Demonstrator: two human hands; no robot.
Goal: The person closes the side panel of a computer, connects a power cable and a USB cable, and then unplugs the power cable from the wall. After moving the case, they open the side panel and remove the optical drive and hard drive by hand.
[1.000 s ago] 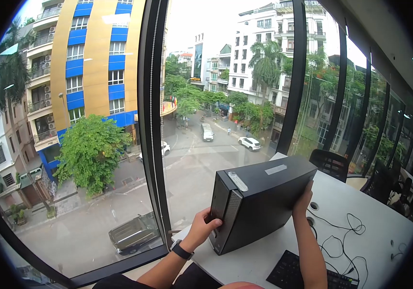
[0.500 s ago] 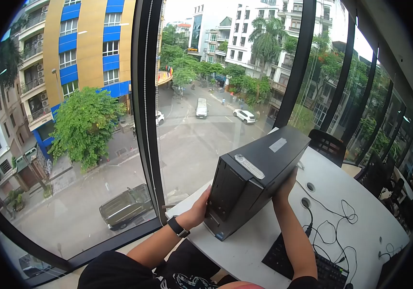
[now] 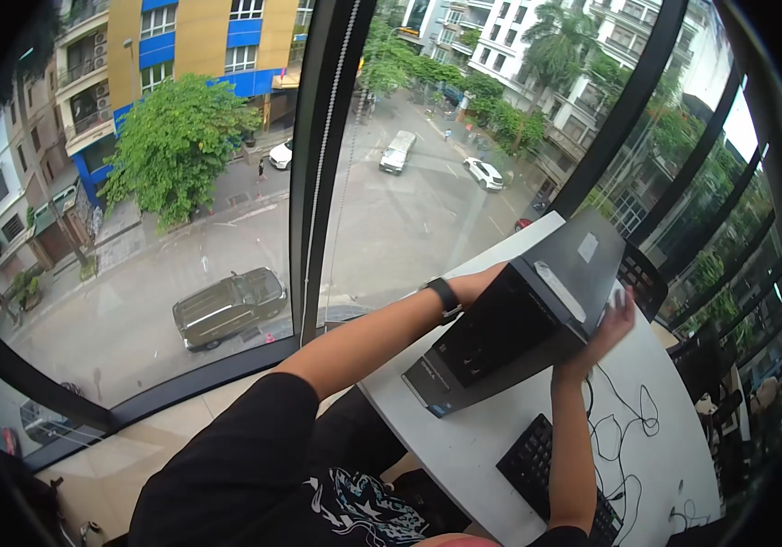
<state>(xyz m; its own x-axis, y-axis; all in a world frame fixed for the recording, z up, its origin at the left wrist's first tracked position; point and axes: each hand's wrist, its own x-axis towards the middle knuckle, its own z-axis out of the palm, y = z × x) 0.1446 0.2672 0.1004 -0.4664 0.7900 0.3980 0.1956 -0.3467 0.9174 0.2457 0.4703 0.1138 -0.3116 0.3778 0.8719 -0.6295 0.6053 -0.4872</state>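
A black desktop computer tower [image 3: 509,333] stands on the white table, its front panel turned toward me. It has a pale label on the top front edge and a small sticker further back. My left hand [image 3: 480,283], below a black wristband, reaches around the tower's left side near the top; its fingers are hidden behind the case. On the other side, my right hand [image 3: 605,333] is at the upper right edge with fingers stretched out and slightly blurred. A black keyboard [image 3: 529,456] lies under my right forearm.
The white table [image 3: 477,451] carries loose black cables [image 3: 632,428] to the right of the keyboard. A black mesh chair [image 3: 643,278] stands beyond the tower. Tall windows with a dark frame [image 3: 318,173] border the left side, a street below.
My left hand has moved from the tower's lower front left edge up and around its far side. My right hand has come forward to the upper right edge, fingers loosened. The view has tilted down.
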